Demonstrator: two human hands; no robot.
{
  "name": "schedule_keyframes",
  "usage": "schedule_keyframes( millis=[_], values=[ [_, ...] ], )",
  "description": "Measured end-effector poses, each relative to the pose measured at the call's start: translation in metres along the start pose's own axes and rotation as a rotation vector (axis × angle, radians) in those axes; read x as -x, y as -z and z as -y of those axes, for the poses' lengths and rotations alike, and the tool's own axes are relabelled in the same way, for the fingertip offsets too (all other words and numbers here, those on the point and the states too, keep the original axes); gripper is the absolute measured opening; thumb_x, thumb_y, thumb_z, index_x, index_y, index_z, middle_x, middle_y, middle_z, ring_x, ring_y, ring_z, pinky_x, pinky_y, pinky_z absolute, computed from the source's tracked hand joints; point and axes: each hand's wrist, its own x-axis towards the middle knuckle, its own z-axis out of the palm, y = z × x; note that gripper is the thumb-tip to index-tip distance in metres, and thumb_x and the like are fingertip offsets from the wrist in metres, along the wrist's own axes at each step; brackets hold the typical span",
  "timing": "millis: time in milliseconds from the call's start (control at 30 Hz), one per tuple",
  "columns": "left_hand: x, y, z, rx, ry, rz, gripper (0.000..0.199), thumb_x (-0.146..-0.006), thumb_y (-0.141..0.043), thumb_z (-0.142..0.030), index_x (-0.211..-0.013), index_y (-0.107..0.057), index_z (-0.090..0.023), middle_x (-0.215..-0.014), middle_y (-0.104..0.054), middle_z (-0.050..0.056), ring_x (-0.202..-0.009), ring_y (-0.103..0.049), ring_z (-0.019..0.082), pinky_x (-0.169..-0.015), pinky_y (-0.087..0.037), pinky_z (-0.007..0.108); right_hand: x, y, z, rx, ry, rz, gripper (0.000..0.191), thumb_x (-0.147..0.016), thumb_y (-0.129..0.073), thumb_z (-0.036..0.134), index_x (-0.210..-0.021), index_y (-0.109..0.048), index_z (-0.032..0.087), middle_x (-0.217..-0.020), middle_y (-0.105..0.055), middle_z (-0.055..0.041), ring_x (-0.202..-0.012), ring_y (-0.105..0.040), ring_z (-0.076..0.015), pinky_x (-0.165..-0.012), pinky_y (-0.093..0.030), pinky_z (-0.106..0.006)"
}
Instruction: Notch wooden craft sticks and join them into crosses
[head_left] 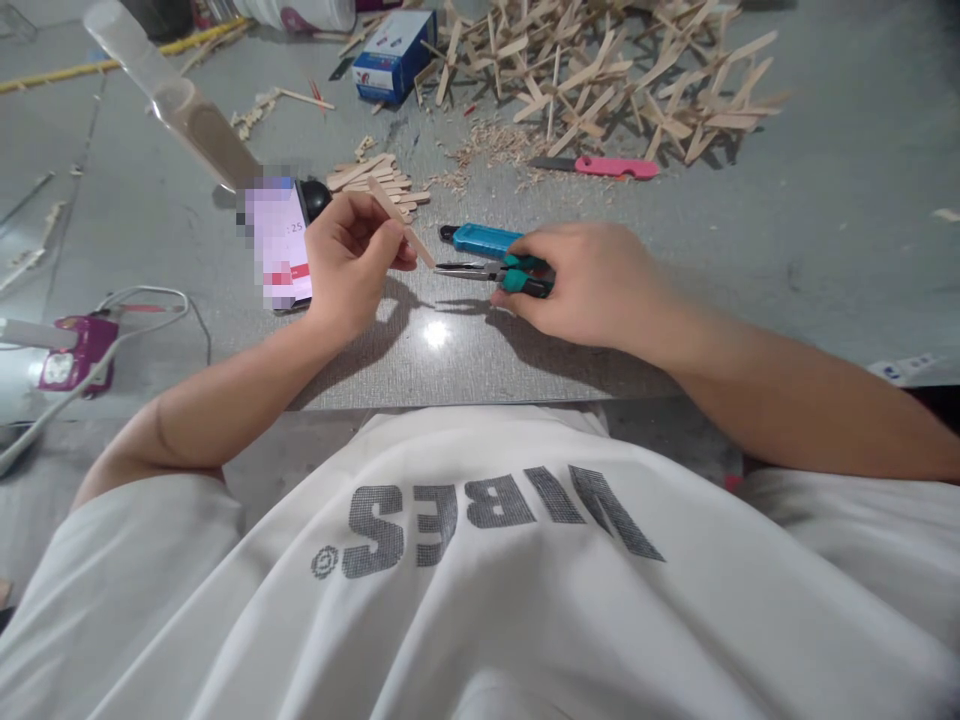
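Observation:
Between the thumb and fingers of my left hand (352, 255) is a flat wooden craft stick (401, 222), slanting down to the right. My right hand (592, 280) is wrapped round the green and black handles of needle-nose pliers (472, 270). The pliers' jaws point left, and their tips are at the lower end of the stick; whether they grip it I cannot tell. Just behind the pliers lies a blue utility knife (484, 240). A bundle of craft sticks (379, 180) rests behind my left hand.
A large heap of craft sticks (600, 70) covers the back of the table, with wood shavings (487, 145) and a pink-handled knife (615, 167) before it. A blue box (394, 60) stands behind. At left are a phone (279, 245), a bottle (202, 130) and a purple power socket (79, 355) with cables.

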Motion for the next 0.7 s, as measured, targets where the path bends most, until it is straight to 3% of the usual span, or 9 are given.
schedule_keyframes(
  millis=[100, 267, 400, 467, 567, 700],
  values=[
    [0.001, -0.006, -0.008, 0.105, 0.121, -0.026, 0.045, -0.100, -0.101, -0.042, -0.096, -0.058, -0.031, -0.085, -0.078, -0.006, -0.076, -0.071, 0.013, -0.074, -0.065, 0.032, -0.001, 0.002, 0.003, -0.061, -0.024, 0.005, 0.030, -0.099, -0.100, 0.059, -0.109, -0.087, 0.033, -0.105, -0.090, -0.0093, -0.100, -0.086, -0.0428, -0.084, -0.060, -0.055],
    [0.006, -0.013, -0.018, 0.249, 0.224, 0.002, 0.046, -0.082, -0.101, -0.040, -0.088, -0.056, -0.032, -0.084, -0.081, -0.005, -0.072, -0.073, 0.016, -0.069, -0.062, 0.035, 0.001, 0.007, 0.007, -0.160, -0.043, -0.017, 0.026, -0.104, -0.096, 0.057, -0.113, -0.089, 0.034, -0.106, -0.089, -0.0076, -0.098, -0.082, -0.0391, -0.088, -0.060, -0.055],
    [0.008, -0.008, -0.019, 0.234, 0.258, 0.062, 0.048, -0.081, -0.100, -0.043, -0.085, -0.053, -0.031, -0.085, -0.082, -0.004, -0.073, -0.073, 0.017, -0.071, -0.058, 0.039, 0.003, 0.013, 0.007, -0.176, -0.027, -0.016, 0.020, -0.107, -0.093, 0.054, -0.105, -0.089, 0.035, -0.097, -0.084, -0.0052, -0.089, -0.077, -0.0350, -0.083, -0.058, -0.053],
    [0.006, -0.003, -0.015, 0.187, 0.248, 0.081, 0.053, -0.086, -0.103, -0.054, -0.087, -0.055, -0.031, -0.086, -0.082, -0.005, -0.074, -0.071, 0.016, -0.071, -0.055, 0.041, 0.002, 0.014, 0.006, -0.175, -0.017, -0.010, 0.021, -0.108, -0.092, 0.054, -0.104, -0.089, 0.034, -0.094, -0.084, -0.0044, -0.085, -0.076, -0.0330, -0.079, -0.056, -0.051],
    [0.000, 0.004, -0.007, 0.086, 0.157, 0.098, 0.069, -0.091, -0.106, -0.083, -0.095, -0.060, -0.032, -0.081, -0.077, -0.006, -0.077, -0.064, 0.013, -0.068, -0.051, 0.041, 0.001, 0.014, 0.005, -0.142, -0.024, 0.000, 0.024, -0.107, -0.090, 0.058, -0.103, -0.090, 0.034, -0.094, -0.085, -0.0043, -0.083, -0.076, -0.0333, -0.076, -0.055, -0.051],
    [-0.005, 0.012, 0.004, 0.013, 0.066, 0.131, 0.082, -0.094, -0.096, -0.106, -0.104, -0.061, -0.033, -0.074, -0.065, -0.006, -0.074, -0.059, 0.013, -0.064, -0.045, 0.040, 0.001, 0.016, 0.005, 0.022, -0.009, -0.029, 0.026, -0.111, -0.081, 0.059, -0.111, -0.090, 0.035, -0.104, -0.089, -0.0100, -0.101, -0.084, -0.0414, -0.081, -0.060, -0.055]
  ],
)
